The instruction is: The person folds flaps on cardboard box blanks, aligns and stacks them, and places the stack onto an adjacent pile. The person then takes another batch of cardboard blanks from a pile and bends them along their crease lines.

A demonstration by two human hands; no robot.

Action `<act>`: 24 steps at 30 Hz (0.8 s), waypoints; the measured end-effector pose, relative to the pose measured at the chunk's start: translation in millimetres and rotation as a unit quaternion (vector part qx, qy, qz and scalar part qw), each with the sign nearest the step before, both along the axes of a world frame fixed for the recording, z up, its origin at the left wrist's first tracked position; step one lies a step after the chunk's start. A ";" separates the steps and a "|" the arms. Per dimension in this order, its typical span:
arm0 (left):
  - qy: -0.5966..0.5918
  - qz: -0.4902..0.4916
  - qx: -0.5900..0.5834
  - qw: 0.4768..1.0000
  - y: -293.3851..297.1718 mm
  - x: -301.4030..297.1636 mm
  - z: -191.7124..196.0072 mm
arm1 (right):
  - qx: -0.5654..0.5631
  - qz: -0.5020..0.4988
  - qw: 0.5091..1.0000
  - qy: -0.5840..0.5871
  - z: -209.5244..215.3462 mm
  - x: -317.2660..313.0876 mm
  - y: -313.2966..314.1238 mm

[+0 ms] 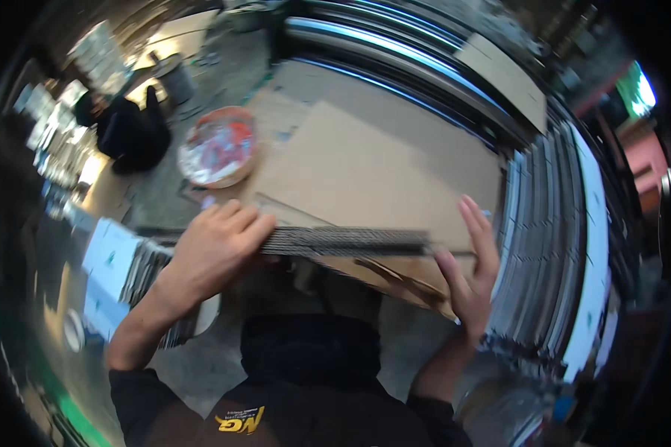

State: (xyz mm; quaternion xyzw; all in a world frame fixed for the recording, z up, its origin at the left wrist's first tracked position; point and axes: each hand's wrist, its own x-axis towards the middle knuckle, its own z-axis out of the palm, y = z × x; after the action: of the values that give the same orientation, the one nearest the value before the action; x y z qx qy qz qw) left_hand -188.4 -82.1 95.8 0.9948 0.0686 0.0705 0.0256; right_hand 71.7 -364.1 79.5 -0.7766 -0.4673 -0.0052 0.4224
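Note:
A bundle of flat corrugated cardboard sheets [343,241] is held crosswise in front of my chest, its fluted edges facing up. My left hand [216,249] is wrapped over the bundle toward its left side, knuckles up. At the right end my right hand [473,276] is upright with its fingers spread. Its thumb tip is close to the bundle's end; whether it touches, I cannot tell. Beyond the bundle, brown cardboard [380,149] lies flat on the work surface.
Metal rollers of a machine [395,56] run along the far side. A tall stack of cardboard [537,246] stands at right, and white-faced cardboard [115,257] at left. A round tub [220,149] with smeared contents sits far left of centre. Another person [130,130] is beyond it.

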 end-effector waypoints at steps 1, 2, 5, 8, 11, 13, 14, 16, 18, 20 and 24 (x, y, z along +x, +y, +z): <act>-0.006 -0.019 -0.005 1.000 -2.3 6.4 -7.3 | 0.000 -0.024 1.000 -0.016 -9.2 5.2 9.7; -0.017 -0.008 -0.010 1.000 -1.9 11.5 -11.4 | -0.002 -0.039 0.999 -0.022 -15.0 11.3 10.7; -0.034 -0.011 -0.014 0.999 -3.9 37.4 -23.2 | 0.071 -0.070 0.993 0.064 -31.6 29.3 15.1; -0.003 -0.021 -0.020 1.000 -4.8 60.2 -34.5 | 0.097 -0.067 0.993 0.001 -45.9 42.9 35.9; -0.003 -0.015 -0.036 0.999 -8.8 68.1 -34.2 | 0.104 -0.052 0.993 0.003 -62.7 16.3 73.8; -0.014 -0.002 -0.055 0.998 -5.2 69.9 -34.9 | 0.129 -0.047 0.991 0.014 -65.3 8.7 92.6; -0.025 0.006 -0.071 0.997 -2.0 68.1 -34.8 | 0.129 -0.041 0.991 0.016 -66.5 9.7 96.4; -0.077 -0.002 -0.078 0.994 -0.3 55.0 -24.7 | 0.158 -0.046 0.986 0.034 -67.7 14.9 100.1; -0.153 0.020 -0.107 0.982 -4.0 35.1 -11.2 | 0.158 -0.050 0.985 0.038 -68.1 17.2 93.7; -0.257 0.131 -0.138 0.948 -2.7 0.3 -14.2 | 0.149 -0.065 0.986 0.018 -72.5 21.1 84.6; -0.437 0.373 -0.174 0.800 20.2 -73.5 -66.7 | 0.164 -0.032 0.986 0.023 -65.2 9.0 102.9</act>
State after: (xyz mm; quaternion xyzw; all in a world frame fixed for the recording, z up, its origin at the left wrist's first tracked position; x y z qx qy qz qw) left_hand -262.0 -61.9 29.2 0.7347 0.4275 0.4886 0.1970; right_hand 80.7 -261.2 14.3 -0.7111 -0.4252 -0.0778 0.5545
